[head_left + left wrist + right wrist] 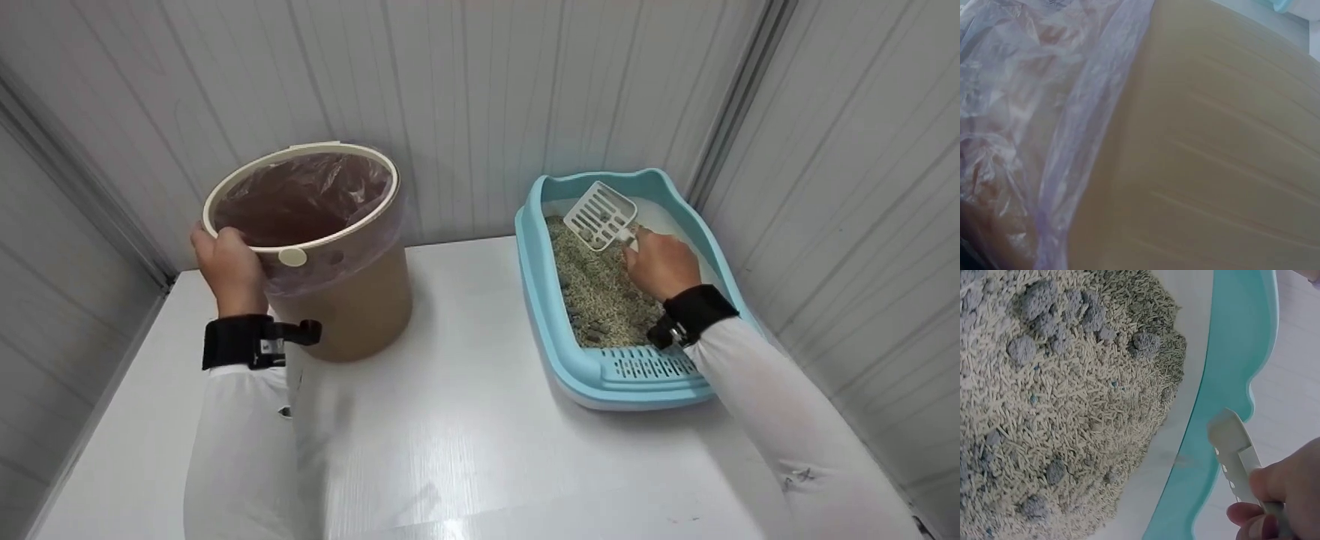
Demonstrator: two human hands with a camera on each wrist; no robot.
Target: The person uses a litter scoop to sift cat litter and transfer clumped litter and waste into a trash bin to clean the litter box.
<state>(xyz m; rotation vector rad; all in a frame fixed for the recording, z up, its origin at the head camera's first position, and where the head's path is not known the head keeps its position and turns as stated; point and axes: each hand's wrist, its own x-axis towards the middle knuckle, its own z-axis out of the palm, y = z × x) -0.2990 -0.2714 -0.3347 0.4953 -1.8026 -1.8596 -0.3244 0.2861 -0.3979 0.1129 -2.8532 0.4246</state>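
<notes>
From the head view, no writing can be read. The bin's rim (300, 196) is gripped by the left hand (229, 268); the slotted scoop (600, 215) is held by the right hand (660, 264) over the litter (600, 292) in the blue tray (536, 300).

In the left wrist view, only the bin's wall (1219, 157) and its plastic liner (1027, 112) are seen.

In the right wrist view, the scoop's handle (1235, 455) is pinched by curled fingers (1247, 514) beside the tray's rim (1235, 354).

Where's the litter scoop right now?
In the head view, the litter scoop is at right, held by the right hand above the litter in the blue litter box.

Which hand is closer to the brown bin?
Left. The left hand grips the brown bin by its rim; the right hand is away over the litter tray, holding the scoop.
</notes>
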